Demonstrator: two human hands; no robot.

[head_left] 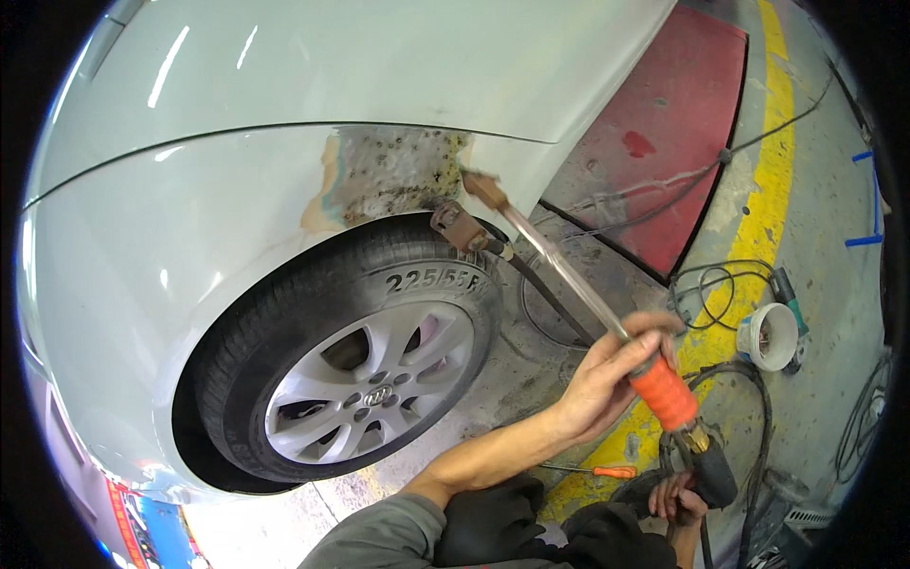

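A long dent puller (573, 280) with a metal shaft slants up from my hands. Its brown, copper-like head (485, 192) is at the right edge of a sanded, pitted patch (389, 171) on the white fender (237, 190); whether it touches cannot be told. My left hand (616, 375) is closed round the shaft at the upper end of the orange grip (665, 394), its fingers slightly blurred. Lower down, my right hand (678, 498) curls its fingers at the puller's black rear end (713, 474), partly hidden. A cabled metal clamp block (460, 229) sits at the wheel arch below the patch.
Below the fender is the tyre (237, 379) with its silver rim. A red panel (654, 123) lies beyond the car. On the floor are black cables (758, 408), a white bucket (786, 353), a green power tool (786, 296) and an orange-handled screwdriver (616, 471).
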